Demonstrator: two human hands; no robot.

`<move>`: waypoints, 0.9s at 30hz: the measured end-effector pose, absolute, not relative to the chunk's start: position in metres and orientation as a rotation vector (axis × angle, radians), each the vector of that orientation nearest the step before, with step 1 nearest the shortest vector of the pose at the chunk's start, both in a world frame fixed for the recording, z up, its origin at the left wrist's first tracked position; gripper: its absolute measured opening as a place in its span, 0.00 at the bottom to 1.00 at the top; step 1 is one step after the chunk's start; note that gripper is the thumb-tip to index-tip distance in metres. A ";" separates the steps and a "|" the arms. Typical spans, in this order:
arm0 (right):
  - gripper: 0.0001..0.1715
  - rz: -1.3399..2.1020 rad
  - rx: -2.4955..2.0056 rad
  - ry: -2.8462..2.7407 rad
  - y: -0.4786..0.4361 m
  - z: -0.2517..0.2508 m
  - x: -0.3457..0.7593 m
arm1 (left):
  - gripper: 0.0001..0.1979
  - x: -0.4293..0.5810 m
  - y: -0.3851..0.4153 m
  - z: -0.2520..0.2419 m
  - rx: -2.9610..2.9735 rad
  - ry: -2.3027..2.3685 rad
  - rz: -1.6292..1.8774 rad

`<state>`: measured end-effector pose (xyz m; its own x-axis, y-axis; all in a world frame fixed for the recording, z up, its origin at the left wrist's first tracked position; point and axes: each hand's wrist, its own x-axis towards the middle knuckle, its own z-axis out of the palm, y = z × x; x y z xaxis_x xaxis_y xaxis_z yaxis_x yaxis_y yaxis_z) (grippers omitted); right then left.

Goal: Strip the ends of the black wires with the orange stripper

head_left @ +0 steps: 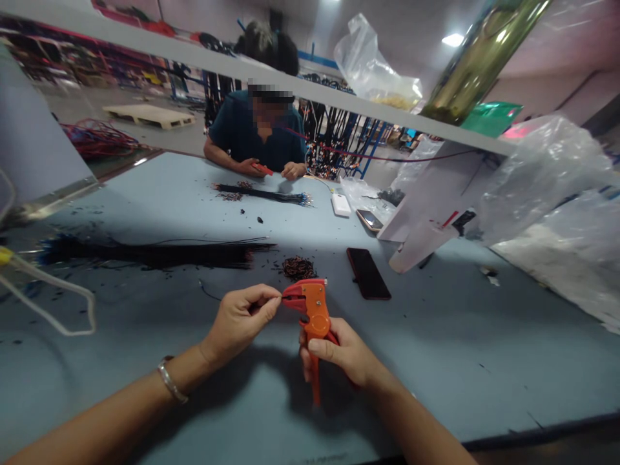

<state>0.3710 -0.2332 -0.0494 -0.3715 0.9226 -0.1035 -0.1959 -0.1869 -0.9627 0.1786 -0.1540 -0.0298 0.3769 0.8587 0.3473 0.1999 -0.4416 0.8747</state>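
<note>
My right hand is wrapped round the handles of an orange and red wire stripper, whose jaws point left. At those jaws my left hand pinches a thin black wire; its tail sticks out to the left behind my fingers. The wire's tip is hidden by my fingertips and the jaws. Just beyond the tool lies a small pile of short cut pieces, dark with coppery bits. A long bundle of black wires stretches across the table to the left.
Across the table a person holds a red tool near another wire bundle. A dark phone, a second phone, a white box and a white cup stand right. A shelf bar crosses above.
</note>
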 end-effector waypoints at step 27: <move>0.24 1.585 -0.993 -1.331 -0.234 -0.048 0.369 | 0.11 0.179 -0.152 -0.028 1.835 0.928 1.061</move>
<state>0.3694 -0.2337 -0.0475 -0.3518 0.9340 -0.0621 -0.0999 -0.1034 -0.9896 0.1794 -0.1521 -0.0279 0.3780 0.8708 0.3145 0.1956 -0.4072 0.8922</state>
